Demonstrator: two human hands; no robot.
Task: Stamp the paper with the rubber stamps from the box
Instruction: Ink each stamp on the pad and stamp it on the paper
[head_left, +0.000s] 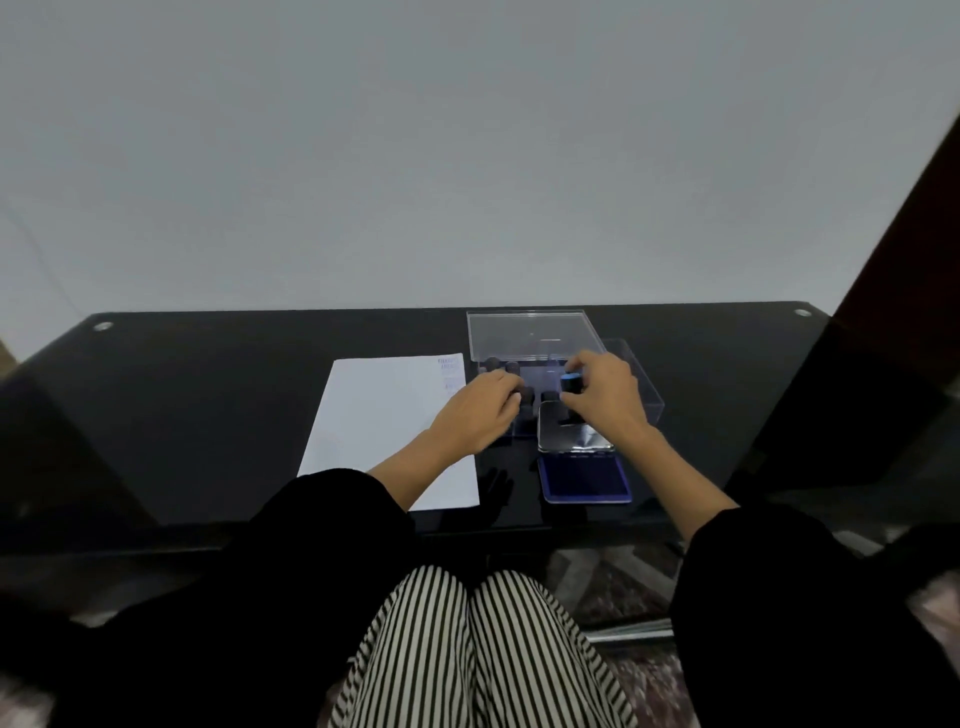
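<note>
The black glossy surface (208, 415) carries all the things, and the person reaches over it with both hands. The white paper (374, 415) lies to the left of the left fingers (511, 397) and partly under the left forearm. It has some blue prints (451, 369) in its far right corner, just beside those fingers. The clear box (644, 395) stands under both hands, and its clear lid (530, 335) is just beyond the fingers. The open ink pad (584, 480) is on the near side of the right fingers, with its shiny cover (574, 436) raised just below them. The left hand (480, 410) is lowered into the left part of the box with the fingers curled. Whether they grasp something cannot be told. The right hand (605, 387) pinches a black stamp (571, 382) with a blue end between thumb and fingers, over the middle of the box. Other dark stamps (511, 368) stand in the box, just beyond the left fingers.
</note>
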